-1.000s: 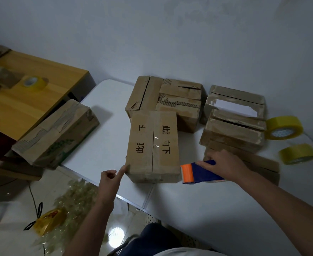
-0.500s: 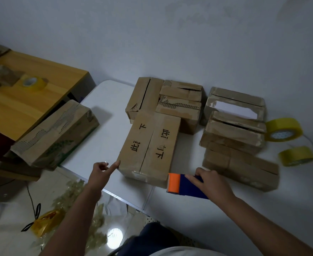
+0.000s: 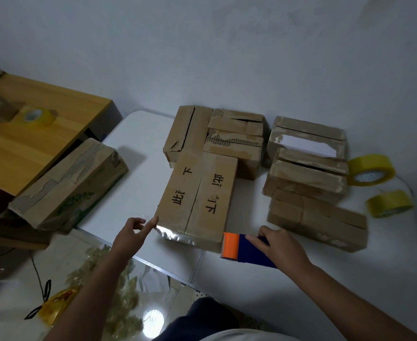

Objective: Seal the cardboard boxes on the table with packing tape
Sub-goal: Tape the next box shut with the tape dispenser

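A cardboard box (image 3: 197,195) with black printed characters lies near the front of the white table (image 3: 138,168), turned at an angle. A shiny strip of tape runs along its near side. My left hand (image 3: 131,236) touches the box's near left corner with the index finger, the other fingers curled. My right hand (image 3: 280,246) grips a blue tape dispenser (image 3: 245,248) with an orange head, which sits at the box's near right corner.
Worn boxes (image 3: 217,134) stand behind, several more (image 3: 308,168) to the right. Two yellow tape rolls (image 3: 370,169) lie at the far right. A larger box (image 3: 72,185) sits on the left beside a wooden table (image 3: 30,141) with another tape roll (image 3: 36,116). Crumpled tape litters the floor.
The printed box has slid toward the near left and turned at an angle. My right hand has carried the dispenser nearer and to the left, along the box's near side. My left hand stayed on the corner.
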Demonstrator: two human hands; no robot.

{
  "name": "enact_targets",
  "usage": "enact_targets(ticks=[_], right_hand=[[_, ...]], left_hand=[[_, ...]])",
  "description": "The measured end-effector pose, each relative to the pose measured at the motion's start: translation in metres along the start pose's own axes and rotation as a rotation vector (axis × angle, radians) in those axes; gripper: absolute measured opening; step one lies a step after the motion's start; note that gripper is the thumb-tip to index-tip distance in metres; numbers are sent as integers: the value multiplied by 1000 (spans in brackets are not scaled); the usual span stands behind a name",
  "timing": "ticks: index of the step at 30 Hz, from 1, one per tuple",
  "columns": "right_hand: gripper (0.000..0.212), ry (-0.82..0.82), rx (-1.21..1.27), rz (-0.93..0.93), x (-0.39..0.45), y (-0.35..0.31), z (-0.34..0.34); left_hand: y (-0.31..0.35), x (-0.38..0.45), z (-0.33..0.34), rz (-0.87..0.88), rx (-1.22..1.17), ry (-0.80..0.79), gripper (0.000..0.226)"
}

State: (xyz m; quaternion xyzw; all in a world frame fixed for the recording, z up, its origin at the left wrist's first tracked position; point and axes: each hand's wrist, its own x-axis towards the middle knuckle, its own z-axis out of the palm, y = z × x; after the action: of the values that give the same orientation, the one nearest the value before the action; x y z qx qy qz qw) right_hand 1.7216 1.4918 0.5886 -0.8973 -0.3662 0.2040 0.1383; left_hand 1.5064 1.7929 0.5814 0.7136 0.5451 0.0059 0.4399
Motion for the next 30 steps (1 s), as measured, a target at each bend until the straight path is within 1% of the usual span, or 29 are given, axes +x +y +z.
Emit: enact_targets(ticks=[3, 4, 5, 6, 7, 8, 9, 10, 11, 12, 13, 14, 17, 20, 23, 27, 30], right_hand=[[44, 5, -7, 6, 0, 0, 1], [44, 8, -8, 8, 0, 1, 2], [45, 9, -8, 11, 0, 2, 2], [45, 6, -8, 15, 0, 3, 2], [45, 0, -7, 19, 0, 4, 2], [45, -4, -5, 23, 0, 4, 2], [44, -6, -2, 26, -1, 4, 2], [44, -7, 0, 27, -1, 4, 2], [43, -9, 2, 29, -2, 5, 2], [42, -12, 6, 32, -2, 5, 2], [41, -17, 11, 36, -3, 5, 1], [42, -22, 16, 40, -3, 5, 1], [45, -20, 42, 45, -3, 6, 0], [51, -13, 43, 33, -5, 7, -1], [59, 17, 46, 3, -9, 10, -5], [44, 2, 17, -48, -13, 15, -13], [45, 6, 20, -72, -12, 18, -16]], left_hand=[[5, -1, -1, -11, 109, -12, 92], [7, -3, -1, -16, 148, -2, 101], [9, -4, 0, 16, 220, 39, 105], [11, -6, 3, 96, 327, 111, 103], [13, -8, 9, 228, 437, 203, 94], [18, -13, 17, 401, 518, 273, 80], [25, -16, 27, 594, 547, 289, 69], [33, -19, 38, 770, 567, 236, 63], [43, -22, 51, 907, 597, 126, 61], [49, -22, 64, 990, 652, 2, 59], [54, -19, 76, 1033, 726, -94, 58], [56, -16, 85, 1060, 794, -137, 57], [51, -5, 94, 1052, 939, -118, 58], [47, -1, 93, 1046, 970, -97, 58], [50, -3, 94, 1020, 982, -114, 59], [51, -5, 91, 1014, 981, -137, 61], [53, -6, 90, 1022, 972, -125, 61]])
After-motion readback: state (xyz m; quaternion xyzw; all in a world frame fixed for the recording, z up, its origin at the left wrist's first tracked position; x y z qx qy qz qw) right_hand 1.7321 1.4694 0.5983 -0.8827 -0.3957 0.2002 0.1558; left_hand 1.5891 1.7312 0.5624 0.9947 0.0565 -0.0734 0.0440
